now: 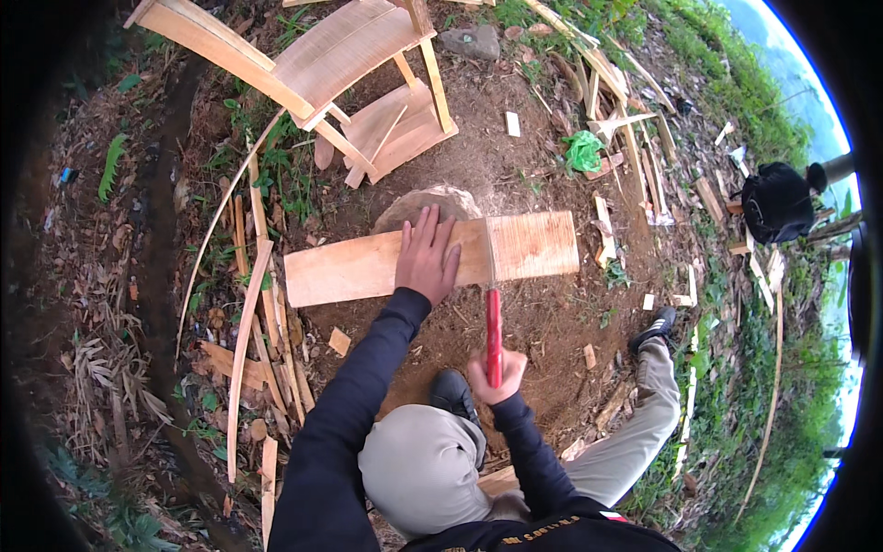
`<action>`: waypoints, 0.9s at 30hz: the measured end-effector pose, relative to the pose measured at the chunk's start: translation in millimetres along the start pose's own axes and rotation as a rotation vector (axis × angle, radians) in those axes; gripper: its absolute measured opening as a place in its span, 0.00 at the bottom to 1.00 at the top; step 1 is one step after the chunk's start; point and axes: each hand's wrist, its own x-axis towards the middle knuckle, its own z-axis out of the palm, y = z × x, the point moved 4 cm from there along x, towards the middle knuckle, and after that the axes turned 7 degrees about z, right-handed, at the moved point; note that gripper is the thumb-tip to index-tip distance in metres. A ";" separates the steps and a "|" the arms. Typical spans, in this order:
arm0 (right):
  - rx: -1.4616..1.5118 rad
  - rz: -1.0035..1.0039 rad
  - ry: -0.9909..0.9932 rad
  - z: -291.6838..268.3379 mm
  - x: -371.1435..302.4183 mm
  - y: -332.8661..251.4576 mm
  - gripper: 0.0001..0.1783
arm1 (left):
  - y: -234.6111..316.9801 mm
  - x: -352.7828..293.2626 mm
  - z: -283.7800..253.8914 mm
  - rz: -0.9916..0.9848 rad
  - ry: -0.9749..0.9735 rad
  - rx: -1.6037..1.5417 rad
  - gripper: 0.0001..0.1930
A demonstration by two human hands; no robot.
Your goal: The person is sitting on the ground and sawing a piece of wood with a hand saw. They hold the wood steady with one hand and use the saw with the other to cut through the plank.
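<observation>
Stump (449,200) partly hidden by board (345,271), wooden frame (354,46) cropped above

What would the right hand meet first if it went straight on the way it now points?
Probably the near edge of the board, ahead of the right hand and the red handle it grips. Depth is unclear: if the hand is lower than the board, it may pass beneath.

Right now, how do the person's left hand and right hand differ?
The left hand lies open on the plank, while the right hand curls around a red handle. The left hand is farther from the body; the right hand is nearer. Both are bare and emerge from dark sleeves.
</observation>
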 end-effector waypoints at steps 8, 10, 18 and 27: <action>0.098 0.068 -0.034 -11.8 41.8 11.1 0.16 | -1.4 2.7 2.3 -0.008 0.045 0.048 0.24; 0.093 0.052 -0.035 -11.6 58.9 2.6 0.16 | -2.5 2.4 2.3 -0.009 0.049 0.057 0.24; 0.033 0.021 -0.092 -27.8 0.9 8.5 0.18 | -2.0 1.0 3.1 -0.016 0.082 0.081 0.23; 0.146 0.140 -0.093 -30.3 -5.7 19.7 0.20 | -2.1 0.4 5.6 -0.010 0.089 0.104 0.23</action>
